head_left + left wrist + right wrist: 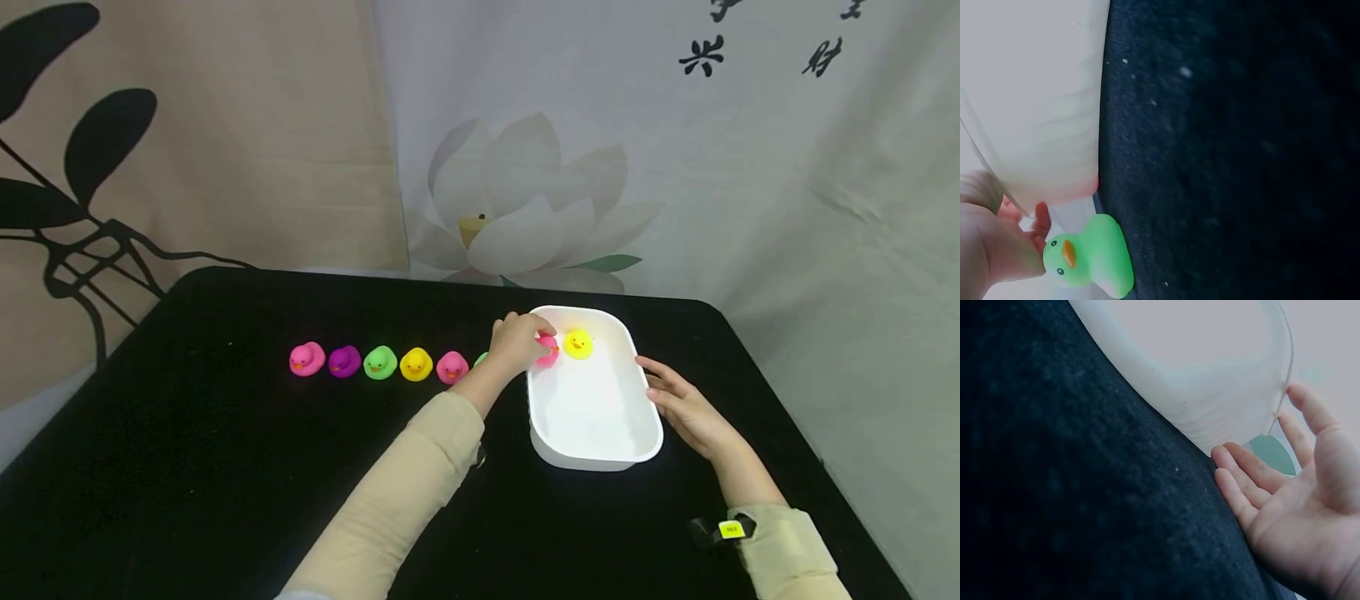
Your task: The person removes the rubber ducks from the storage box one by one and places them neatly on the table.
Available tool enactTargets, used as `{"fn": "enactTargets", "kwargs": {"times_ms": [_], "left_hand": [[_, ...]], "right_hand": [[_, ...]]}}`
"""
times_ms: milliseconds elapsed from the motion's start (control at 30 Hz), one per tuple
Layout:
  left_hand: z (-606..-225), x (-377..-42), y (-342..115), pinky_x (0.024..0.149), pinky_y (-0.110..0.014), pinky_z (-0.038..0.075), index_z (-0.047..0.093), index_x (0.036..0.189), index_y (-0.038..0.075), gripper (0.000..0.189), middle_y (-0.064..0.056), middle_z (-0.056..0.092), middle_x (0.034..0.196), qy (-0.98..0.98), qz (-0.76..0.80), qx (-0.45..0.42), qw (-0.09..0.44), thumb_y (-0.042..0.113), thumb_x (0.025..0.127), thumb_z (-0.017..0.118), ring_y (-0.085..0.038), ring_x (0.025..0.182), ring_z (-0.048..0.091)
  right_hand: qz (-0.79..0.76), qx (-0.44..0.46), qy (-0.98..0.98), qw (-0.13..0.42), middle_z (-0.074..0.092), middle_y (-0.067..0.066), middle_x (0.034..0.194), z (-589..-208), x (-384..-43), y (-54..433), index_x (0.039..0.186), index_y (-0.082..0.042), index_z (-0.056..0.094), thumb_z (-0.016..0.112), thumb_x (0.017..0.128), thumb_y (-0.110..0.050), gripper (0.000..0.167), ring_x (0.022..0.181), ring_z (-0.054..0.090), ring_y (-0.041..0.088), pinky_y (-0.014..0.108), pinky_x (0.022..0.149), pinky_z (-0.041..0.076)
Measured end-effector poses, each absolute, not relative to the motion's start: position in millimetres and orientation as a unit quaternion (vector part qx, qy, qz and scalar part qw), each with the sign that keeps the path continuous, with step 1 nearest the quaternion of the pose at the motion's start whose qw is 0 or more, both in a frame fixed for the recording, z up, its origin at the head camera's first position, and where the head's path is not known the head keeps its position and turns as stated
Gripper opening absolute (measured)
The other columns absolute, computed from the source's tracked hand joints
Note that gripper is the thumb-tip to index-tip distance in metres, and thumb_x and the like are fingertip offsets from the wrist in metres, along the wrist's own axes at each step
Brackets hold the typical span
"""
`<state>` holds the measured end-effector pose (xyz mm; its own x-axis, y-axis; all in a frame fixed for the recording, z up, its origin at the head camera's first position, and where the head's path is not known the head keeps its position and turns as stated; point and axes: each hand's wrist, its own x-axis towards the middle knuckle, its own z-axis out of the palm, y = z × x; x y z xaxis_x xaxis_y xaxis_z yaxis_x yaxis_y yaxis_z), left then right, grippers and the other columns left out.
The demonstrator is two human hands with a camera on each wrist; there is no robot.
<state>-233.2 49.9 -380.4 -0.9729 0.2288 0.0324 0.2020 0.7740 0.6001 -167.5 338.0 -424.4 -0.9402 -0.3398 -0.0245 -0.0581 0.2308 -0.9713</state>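
A black cloth-covered table (225, 475) with rounded far corners stands before hanging fabric, a beige cloth (285, 125) printed with dark leaves and a pale grey-white cloth (757, 183) bearing a large lotus and black characters. The left hand (517, 342) reaches over the near-left side of a white rounded-rectangular bin (596, 417), its thumb and fingers closed narrowly about a small glossy pink toy duck (552, 353) just inside the wall. A bright yellow toy duck (578, 343) sits in the bin beside it. The right hand (686, 408) has its fingers extended and loosely spread, holding nothing; the right wrist view shows fingertips against the bin's rim and outer wall. Left of the bin runs a row of glossy toy ducks: pink (307, 358), purple (345, 362), green (380, 362), yellow (416, 364) and pink (452, 367). Past these, the head view catches only a sliver of a light-green, orange-beaked toy duck (1104, 256) behind the left arm; the left wrist view shows it nearly whole, yet hides the held duck.
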Motion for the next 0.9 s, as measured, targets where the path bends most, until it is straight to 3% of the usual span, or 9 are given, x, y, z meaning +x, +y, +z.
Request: {"fn": "enactTargets", "kwargs": {"times_ms": [600,900], "left_hand": [[-382,-227,46,0.082,-0.032,0.033,0.069,0.12,0.022,0.036,0.002,0.062,0.121,0.947,0.28,0.141,-0.062,0.03,0.084,0.074,-0.017,0.096,0.043],[-382,-229,38,0.085,-0.034,0.033,0.069,0.121,0.021,0.035,0.0,0.062,0.122,0.927,0.33,0.168,-0.066,0.026,0.087,0.072,-0.017,0.101,0.045]], "right_hand": [[-0.622,-0.133,0.763,0.118,0.027,0.03,0.146,-426,-168,337,0.149,-0.008,0.027,0.051,0.1,-0.016,0.055,0.114,0.054,0.009,0.022,0.091,0.044],[-0.619,-0.125,0.767,0.118,0.027,0.029,0.147,-425,-167,338,0.149,-0.009,0.027,0.052,0.099,-0.017,0.057,0.114,0.054,0.008,0.022,0.091,0.044]]}}
